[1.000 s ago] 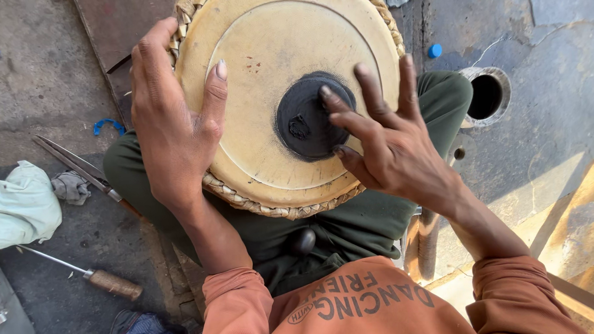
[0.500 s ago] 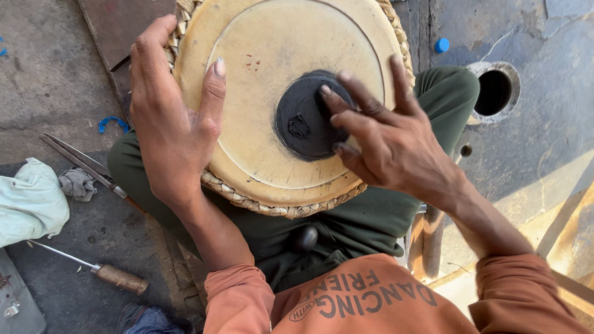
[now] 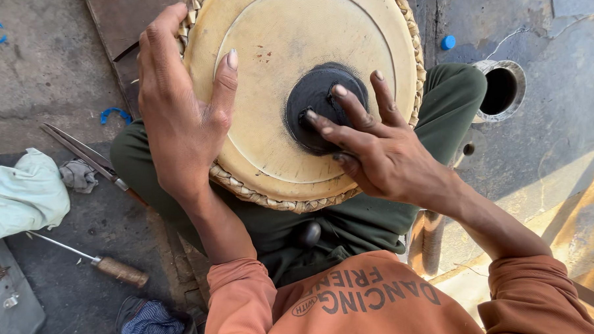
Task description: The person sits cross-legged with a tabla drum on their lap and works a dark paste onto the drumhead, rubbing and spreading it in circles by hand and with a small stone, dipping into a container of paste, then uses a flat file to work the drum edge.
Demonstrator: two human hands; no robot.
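Note:
A round drum (image 3: 274, 89) with a pale skin head and a woven rim lies on my lap between my green-trousered legs. A black circular patch (image 3: 314, 97) sits at the head's centre. My left hand (image 3: 180, 115) clasps the drum's left rim, thumb lying on the skin. My right hand (image 3: 375, 148) rests on the head, its fingertips pressing on the black patch, fingers spread.
On the concrete floor at left lie long metal shears (image 3: 86, 154), a wooden-handled awl (image 3: 93, 260), a pale cloth (image 3: 21, 196), a grey rag (image 3: 80, 174) and a blue-checked cloth (image 3: 148, 323). A round metal ring (image 3: 501, 87) and a small blue cap (image 3: 447, 42) lie at right.
My right hand has slid down and its fingers have shifted across the black patch. The left hand keeps its grip on the rim. The view has drifted slightly.

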